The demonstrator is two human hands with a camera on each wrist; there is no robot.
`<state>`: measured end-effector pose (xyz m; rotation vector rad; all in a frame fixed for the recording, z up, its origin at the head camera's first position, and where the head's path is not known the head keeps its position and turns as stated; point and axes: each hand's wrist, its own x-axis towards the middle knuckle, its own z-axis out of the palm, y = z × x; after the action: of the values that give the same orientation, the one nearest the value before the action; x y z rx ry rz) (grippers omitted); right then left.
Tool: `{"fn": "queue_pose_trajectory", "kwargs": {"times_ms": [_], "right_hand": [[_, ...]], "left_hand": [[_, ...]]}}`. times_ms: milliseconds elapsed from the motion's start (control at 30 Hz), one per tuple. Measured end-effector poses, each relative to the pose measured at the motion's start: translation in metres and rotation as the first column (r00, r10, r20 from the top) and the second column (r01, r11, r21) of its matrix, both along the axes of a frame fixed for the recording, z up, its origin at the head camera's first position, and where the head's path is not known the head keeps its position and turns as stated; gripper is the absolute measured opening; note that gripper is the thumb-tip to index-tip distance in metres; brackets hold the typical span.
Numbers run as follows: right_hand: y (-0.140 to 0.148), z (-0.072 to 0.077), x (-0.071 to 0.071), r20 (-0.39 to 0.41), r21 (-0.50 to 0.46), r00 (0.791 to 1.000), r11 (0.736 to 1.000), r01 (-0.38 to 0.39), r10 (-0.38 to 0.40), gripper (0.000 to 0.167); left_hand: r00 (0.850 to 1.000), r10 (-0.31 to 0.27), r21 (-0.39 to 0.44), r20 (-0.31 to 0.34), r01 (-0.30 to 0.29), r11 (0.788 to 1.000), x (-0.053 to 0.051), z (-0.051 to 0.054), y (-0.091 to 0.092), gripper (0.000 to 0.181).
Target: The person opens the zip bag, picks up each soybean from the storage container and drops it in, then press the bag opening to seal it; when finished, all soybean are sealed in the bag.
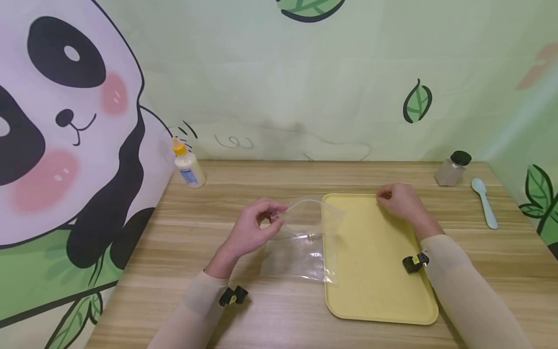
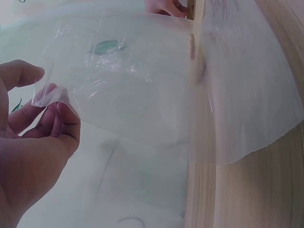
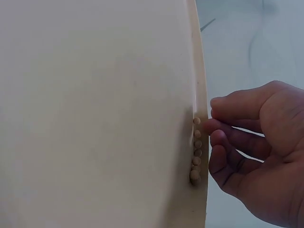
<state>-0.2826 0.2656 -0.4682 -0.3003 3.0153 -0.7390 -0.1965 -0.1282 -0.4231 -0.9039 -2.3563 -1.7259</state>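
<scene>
At its upper left corner, a clear plastic zip bag (image 1: pixel 292 259) is held by my left hand (image 1: pixel 257 225). In the left wrist view the film of the bag (image 2: pixel 142 95) bunches at the curled fingers, and the thumb stands a little apart. The bag's mouth gapes, and its right side overlaps a yellow tray (image 1: pixel 375 271). My right hand (image 1: pixel 401 203) is at the tray's far rim with loosely bent fingers. Several small pale balls (image 3: pixel 195 175) lie in a row inside that rim, and the index fingertip is close to the end one. Whether it touches that ball, I cannot tell.
A white glue-like bottle (image 1: pixel 190 169) with a yellow nozzle cap stands at the back left. Back right are a black-lidded jar (image 1: pixel 452 169) and a light blue spoon (image 1: pixel 485 203). A printed cloth wall (image 1: pixel 261 87) rises behind the wooden table (image 1: pixel 183 242).
</scene>
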Motion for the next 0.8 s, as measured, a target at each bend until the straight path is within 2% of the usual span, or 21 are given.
{"fn": "queue_pose_trajectory", "kwargs": {"times_ms": [367,800], "right_hand": [[0.0039,-0.0012,-0.0009,0.031,0.070,0.999,0.997,-0.031,0.029,0.023],[0.0038,-0.0013,-0.0016,0.013,0.128,0.998,0.989,-0.069,0.067,0.015]], "left_hand": [[1.000,-0.021,0.011,-0.023,0.021,1.000,-0.0006,-0.0005,-0.0015,0.025],[0.999,-0.024,0.009,-0.040,0.024,1.000,-0.0020,-0.0017,-0.0014,0.026]]}}
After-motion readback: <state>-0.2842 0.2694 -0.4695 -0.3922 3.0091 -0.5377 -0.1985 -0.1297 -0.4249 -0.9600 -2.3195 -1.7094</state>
